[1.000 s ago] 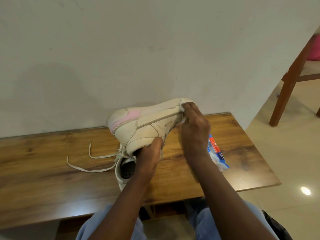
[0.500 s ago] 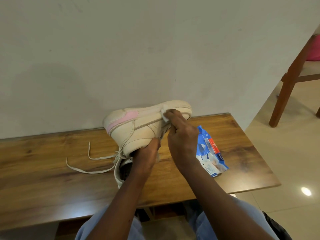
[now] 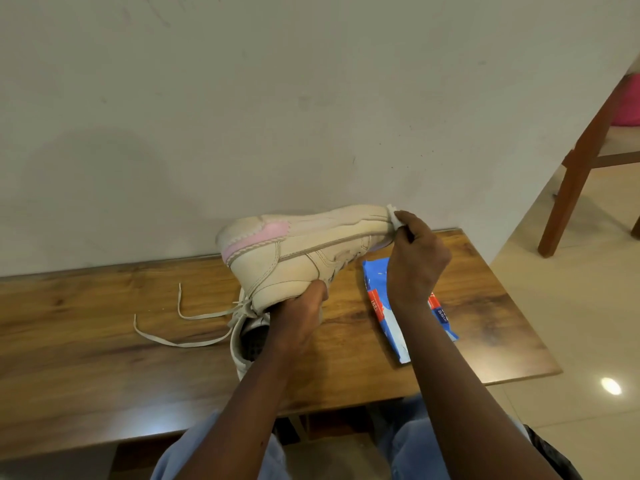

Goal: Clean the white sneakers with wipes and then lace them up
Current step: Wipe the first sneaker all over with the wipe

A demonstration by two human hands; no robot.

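Note:
A white sneaker [image 3: 294,258] with a pink heel patch is held on its side above the table, sole towards the wall, toe to the right. My left hand [image 3: 298,317] grips its upper from below. My right hand [image 3: 414,261] pinches a small white wipe [image 3: 394,216] against the toe end of the sole. A second white sneaker [image 3: 247,341] lies on the table under my left wrist, mostly hidden. A loose white lace [image 3: 180,323] trails from it to the left.
A blue pack of wipes [image 3: 377,306] lies on the wooden table [image 3: 86,358], partly behind my right forearm. The table stands against a pale wall. A wooden chair leg [image 3: 575,174] stands on the tiled floor to the right.
My right hand slid the wipe along the sole, from the middle back out to the toe end. The sneaker tipped slightly in my left hand's hold.

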